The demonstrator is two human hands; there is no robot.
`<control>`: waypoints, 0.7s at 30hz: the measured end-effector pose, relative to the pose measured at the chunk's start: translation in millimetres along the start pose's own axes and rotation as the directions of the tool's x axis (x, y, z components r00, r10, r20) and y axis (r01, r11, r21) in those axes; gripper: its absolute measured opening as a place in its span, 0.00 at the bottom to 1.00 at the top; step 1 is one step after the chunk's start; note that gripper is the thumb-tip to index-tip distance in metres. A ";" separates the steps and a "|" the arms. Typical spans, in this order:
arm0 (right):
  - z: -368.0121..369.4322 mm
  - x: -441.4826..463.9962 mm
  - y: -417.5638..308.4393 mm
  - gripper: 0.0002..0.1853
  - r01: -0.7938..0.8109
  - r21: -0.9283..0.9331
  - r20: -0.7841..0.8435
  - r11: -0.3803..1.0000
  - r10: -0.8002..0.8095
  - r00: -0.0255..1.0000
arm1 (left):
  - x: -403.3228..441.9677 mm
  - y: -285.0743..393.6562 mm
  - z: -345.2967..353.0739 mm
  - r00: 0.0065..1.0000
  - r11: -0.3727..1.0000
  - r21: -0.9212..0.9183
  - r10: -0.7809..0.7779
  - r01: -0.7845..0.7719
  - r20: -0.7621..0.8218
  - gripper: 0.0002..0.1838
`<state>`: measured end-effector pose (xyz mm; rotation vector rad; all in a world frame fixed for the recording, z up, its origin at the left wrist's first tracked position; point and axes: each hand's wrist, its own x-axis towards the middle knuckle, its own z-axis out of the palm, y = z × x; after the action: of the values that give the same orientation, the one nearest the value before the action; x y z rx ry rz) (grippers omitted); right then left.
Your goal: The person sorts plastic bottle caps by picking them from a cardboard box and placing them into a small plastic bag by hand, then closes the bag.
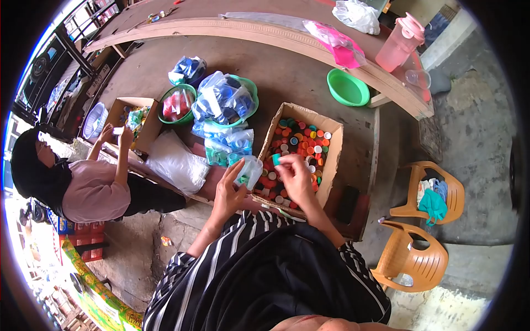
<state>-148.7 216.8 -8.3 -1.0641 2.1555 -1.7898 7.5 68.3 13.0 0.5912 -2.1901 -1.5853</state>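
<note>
My left hand holds a small clear plastic bag between thumb and fingers, and a few green caps show inside it. Pinched in the fingertips of my right hand is a green bottle cap, just right of the bag's mouth. Beneath and beyond my right hand stands a cardboard box full of loose bottle caps, mostly red and orange, with some white, green, black and yellow. Filled bags of blue and green caps lie beyond my left hand.
Left of the bags are a pile of clear plastic bags and green baskets with bagged caps. A person works at another cardboard box. A green basin, pink jug and plastic chairs are to the right.
</note>
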 end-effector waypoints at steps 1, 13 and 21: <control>7.3 -0.1 -15.4 0.12 0.225 -0.079 0.016 0.971 -0.224 0.974 | -0.3 -1.1 3.4 0.999 0.999 0.017 0.044 -0.044 0.003 0.36; -52.4 22.2 114.2 0.07 -0.066 -0.686 0.146 0.725 0.225 0.963 | -9.3 0.5 -6.6 0.998 0.999 0.039 0.037 -0.036 -0.046 0.36; -78.0 -26.2 177.2 0.09 0.123 -0.967 0.211 0.223 0.430 0.878 | 1.9 -10.3 -13.3 0.998 0.998 -0.052 -0.023 0.020 -0.052 0.35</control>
<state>-245.1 302.0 -155.3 -1.1208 2.7971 0.2481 14.1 53.8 7.3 0.6358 -2.1054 -1.6133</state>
